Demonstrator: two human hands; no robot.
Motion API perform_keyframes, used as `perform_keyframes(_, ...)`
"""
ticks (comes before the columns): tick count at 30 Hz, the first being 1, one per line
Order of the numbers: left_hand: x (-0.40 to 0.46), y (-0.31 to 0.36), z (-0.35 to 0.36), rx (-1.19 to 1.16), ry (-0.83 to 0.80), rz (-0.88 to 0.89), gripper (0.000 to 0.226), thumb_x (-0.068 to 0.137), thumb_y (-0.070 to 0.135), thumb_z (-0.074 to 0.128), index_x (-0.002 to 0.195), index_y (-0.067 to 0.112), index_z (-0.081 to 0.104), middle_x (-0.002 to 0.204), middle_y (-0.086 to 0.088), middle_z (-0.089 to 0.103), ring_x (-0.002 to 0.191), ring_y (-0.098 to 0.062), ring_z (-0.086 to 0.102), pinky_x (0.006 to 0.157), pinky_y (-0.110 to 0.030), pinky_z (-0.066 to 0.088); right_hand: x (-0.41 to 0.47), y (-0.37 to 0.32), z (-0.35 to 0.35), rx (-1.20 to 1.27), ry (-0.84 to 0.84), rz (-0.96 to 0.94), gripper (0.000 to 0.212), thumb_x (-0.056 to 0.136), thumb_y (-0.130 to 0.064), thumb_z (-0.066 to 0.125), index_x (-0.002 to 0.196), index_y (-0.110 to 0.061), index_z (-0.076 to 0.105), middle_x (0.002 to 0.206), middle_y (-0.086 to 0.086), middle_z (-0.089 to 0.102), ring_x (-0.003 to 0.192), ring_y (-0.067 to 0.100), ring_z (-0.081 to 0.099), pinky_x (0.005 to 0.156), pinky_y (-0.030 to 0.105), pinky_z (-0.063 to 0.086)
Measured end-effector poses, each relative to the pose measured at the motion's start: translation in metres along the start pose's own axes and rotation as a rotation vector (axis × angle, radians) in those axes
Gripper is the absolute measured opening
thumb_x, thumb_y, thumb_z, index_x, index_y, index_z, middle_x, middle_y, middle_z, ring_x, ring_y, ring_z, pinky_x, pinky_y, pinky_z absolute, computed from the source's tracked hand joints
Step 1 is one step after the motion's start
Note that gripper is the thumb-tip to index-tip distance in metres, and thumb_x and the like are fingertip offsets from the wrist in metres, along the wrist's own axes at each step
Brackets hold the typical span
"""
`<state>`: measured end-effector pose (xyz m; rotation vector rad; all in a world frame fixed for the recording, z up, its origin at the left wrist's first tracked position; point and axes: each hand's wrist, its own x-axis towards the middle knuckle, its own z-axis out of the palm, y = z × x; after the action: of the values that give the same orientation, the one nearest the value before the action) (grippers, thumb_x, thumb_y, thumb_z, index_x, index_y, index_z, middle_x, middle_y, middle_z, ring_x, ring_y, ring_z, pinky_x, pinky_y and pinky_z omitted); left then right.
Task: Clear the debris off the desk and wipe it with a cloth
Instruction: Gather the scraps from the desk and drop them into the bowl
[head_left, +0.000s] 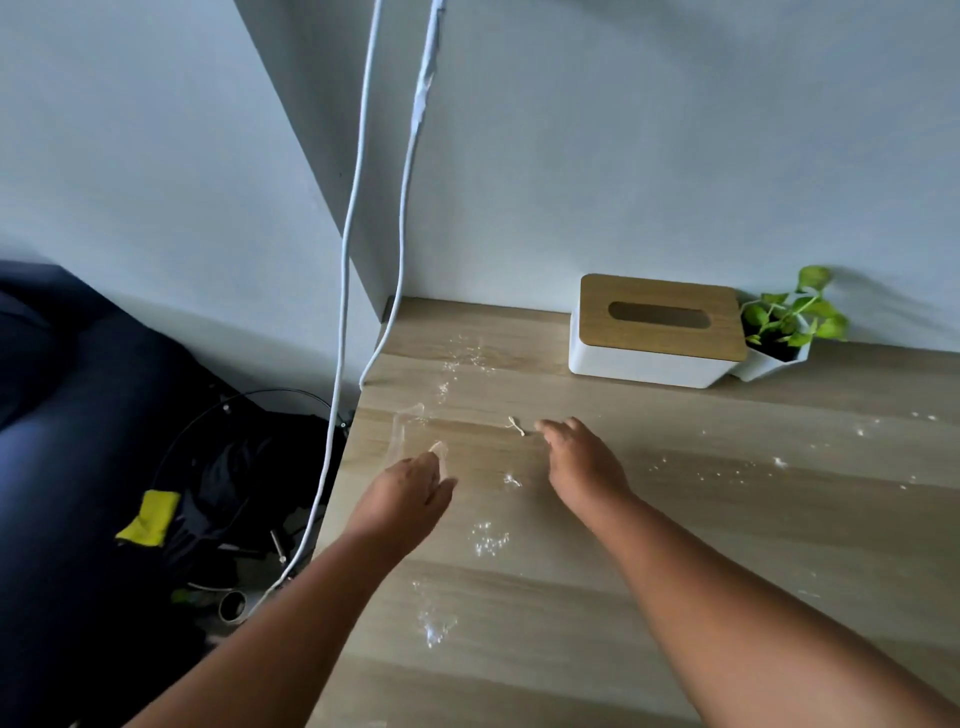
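Note:
The light wooden desk (675, 519) is strewn with white crumbs (488, 538) in several patches. A clear plastic film scrap (408, 423) lies near the desk's left edge. My left hand (410, 491) reaches to it, and its fingertips and thumb pinch the film's near end. A small pale string scrap (514, 425) lies in the middle of the desk. My right hand (582, 460) stretches toward it with fingers loosely extended, fingertips just right of the scrap and holding nothing.
A white tissue box with a wooden lid (657, 330) and a small potted plant (784, 325) stand against the back wall. Two white cables (345, 270) hang down past the desk's left edge. A yellow cloth (150, 517) lies on dark clutter on the floor to the left.

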<state>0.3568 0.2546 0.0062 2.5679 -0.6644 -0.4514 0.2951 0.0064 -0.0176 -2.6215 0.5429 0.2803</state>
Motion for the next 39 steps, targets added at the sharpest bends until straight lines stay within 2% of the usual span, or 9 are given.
perform_keyframes(4,-0.024,-0.015,-0.003,0.011,-0.037,-0.095,0.040,0.096,0.045,0.062,0.071,0.027,0.036,0.063,0.005,0.051,0.055,-0.011,0.047,0.049,-0.028,0.032,0.018,-0.005,0.007,-0.010,0.089,-0.012,0.019,0.100,-0.036,0.052,0.111,-0.025,0.064,0.108,0.002,0.061,0.096,0.031,0.066,0.072,0.035,0.050)
perform_keyframes(7,-0.035,-0.023,-0.002,0.020,-0.070,-0.116,0.040,0.097,0.050,0.059,0.072,0.028,0.037,0.065,0.006,0.053,0.058,-0.011,0.050,0.050,-0.028,0.036,0.032,-0.007,0.016,-0.001,0.076,-0.015,0.023,0.095,-0.044,0.061,0.108,-0.026,0.063,0.109,0.000,0.061,0.097,0.029,0.065,0.075,0.036,0.053)
perform_keyframes(11,-0.039,-0.026,0.002,-0.003,-0.106,-0.133,0.041,0.097,0.053,0.058,0.073,0.028,0.036,0.067,0.006,0.052,0.059,-0.011,0.049,0.051,-0.026,0.036,0.044,-0.013,0.025,-0.011,0.087,-0.039,0.018,0.096,-0.039,0.061,0.106,-0.025,0.067,0.106,0.000,0.062,0.095,0.029,0.065,0.070,0.035,0.050)
perform_keyframes(15,-0.031,-0.025,0.007,-0.030,-0.113,-0.115,0.041,0.096,0.052,0.060,0.073,0.029,0.035,0.066,0.006,0.051,0.058,-0.009,0.046,0.051,-0.023,0.033,0.049,-0.016,0.030,-0.080,0.111,-0.075,0.011,0.094,-0.019,0.060,0.090,-0.016,0.070,0.095,0.006,0.063,0.086,0.036,0.065,0.059,0.032,0.039)
perform_keyframes(20,-0.012,-0.020,0.011,-0.044,-0.114,-0.072,0.042,0.095,0.053,0.060,0.072,0.032,0.034,0.067,0.007,0.053,0.059,-0.009,0.051,0.055,-0.029,0.043,0.049,-0.019,0.034,-0.171,0.056,-0.077,0.010,0.092,-0.008,0.055,0.098,-0.012,0.061,0.100,0.008,0.061,0.087,0.035,0.063,0.058,0.034,0.034)
perform_keyframes(25,0.005,-0.015,0.012,-0.076,-0.079,-0.027,0.041,0.094,0.056,0.062,0.074,0.032,0.034,0.064,0.007,0.052,0.057,-0.007,0.050,0.050,-0.026,0.037,0.034,-0.012,0.031,-0.076,0.047,-0.056,0.019,0.093,-0.024,0.055,0.108,-0.012,0.057,0.106,0.011,0.062,0.092,0.036,0.063,0.064,0.033,0.035)
perform_keyframes(28,0.013,-0.013,0.012,-0.101,-0.063,-0.013,0.037,0.095,0.056,0.059,0.080,0.030,0.039,0.064,0.007,0.051,0.057,-0.008,0.050,0.049,-0.027,0.035,0.019,-0.005,0.026,-0.103,0.009,-0.065,0.023,0.096,-0.030,0.054,0.112,-0.014,0.059,0.107,0.009,0.066,0.093,0.035,0.066,0.065,0.033,0.037)
perform_keyframes(35,0.022,0.000,0.017,-0.086,-0.103,0.019,0.035,0.102,0.051,0.050,0.082,0.024,0.042,0.064,0.005,0.055,0.056,-0.014,0.054,0.052,-0.034,0.039,-0.022,0.010,0.016,-0.141,0.018,0.004,0.020,0.097,-0.031,0.044,0.100,-0.016,0.056,0.097,0.008,0.069,0.085,0.035,0.067,0.063,0.032,0.035)
perform_keyframes(39,0.013,0.009,0.024,-0.074,-0.144,0.076,0.035,0.105,0.044,0.048,0.078,0.022,0.043,0.061,0.005,0.052,0.058,-0.021,0.055,0.054,-0.037,0.042,-0.052,0.022,0.017,-0.121,0.040,0.088,0.021,0.096,-0.031,0.044,0.102,-0.017,0.058,0.101,0.007,0.070,0.090,0.033,0.067,0.064,0.033,0.038)
